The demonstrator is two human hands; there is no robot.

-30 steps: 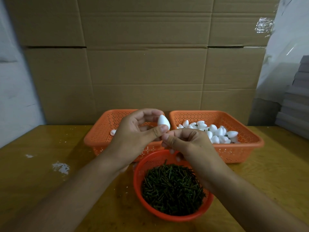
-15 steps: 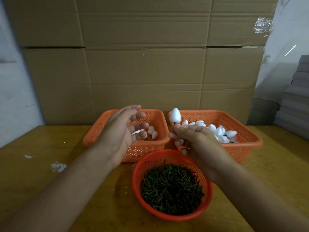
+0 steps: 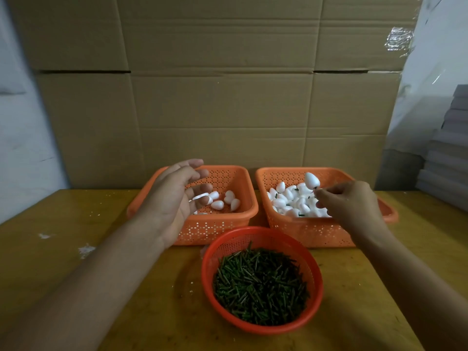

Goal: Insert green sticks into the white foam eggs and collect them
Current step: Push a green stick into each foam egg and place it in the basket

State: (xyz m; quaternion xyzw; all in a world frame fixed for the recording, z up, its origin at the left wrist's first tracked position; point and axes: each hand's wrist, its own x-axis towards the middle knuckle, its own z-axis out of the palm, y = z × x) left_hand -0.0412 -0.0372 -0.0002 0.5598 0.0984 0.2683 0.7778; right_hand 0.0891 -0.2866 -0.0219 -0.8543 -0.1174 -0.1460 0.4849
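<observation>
While my left hand (image 3: 177, 198) is hovering relaxed, empty, my right hand (image 3: 352, 206) is pinching a green stick; its foam egg (image 3: 312, 180) is sticking out at eleven o'clock.

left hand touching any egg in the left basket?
Cannot tell. In the head view, left hand hovers open over the left basket; its fingertips overlap an egg.

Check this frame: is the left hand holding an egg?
No. The left hand hangs open over the left basket, fingers relaxed and holding nothing; the right hand pinches the egg.

Stick under held egg (image 3: 312, 180) barely visible
</observation>
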